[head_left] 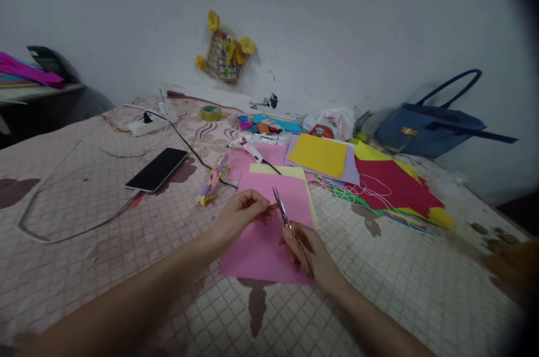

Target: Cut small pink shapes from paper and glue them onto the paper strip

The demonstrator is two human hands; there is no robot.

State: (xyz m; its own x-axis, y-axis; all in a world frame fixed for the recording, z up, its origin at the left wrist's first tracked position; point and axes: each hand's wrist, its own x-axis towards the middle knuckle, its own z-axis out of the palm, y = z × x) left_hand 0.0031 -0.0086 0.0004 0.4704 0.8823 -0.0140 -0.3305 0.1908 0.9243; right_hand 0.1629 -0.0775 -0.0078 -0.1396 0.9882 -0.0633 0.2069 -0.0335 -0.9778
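Note:
My right hand (304,253) is closed around a pair of scissors (281,208), with the blades pointing up and away from me. Just left of the blades, my left hand (244,211) is closed in a pinch; a small dark reddish bit shows at its fingertips, too small to name. Both hands are above a pink sheet (261,250), which overlaps a pale yellow sheet (280,169). Beyond them lies a white glue gun (248,149) with a small red light. A purple and yellow twisted paper piece (214,180) rests left of the sheets.
A phone (158,169) with a white cable lies left, near a power strip (147,124). Green tape (210,113) sits behind. To the right are a yellow sheet (320,155), red sheets (396,188), white string (341,188) and a blue bag (433,127) against the wall.

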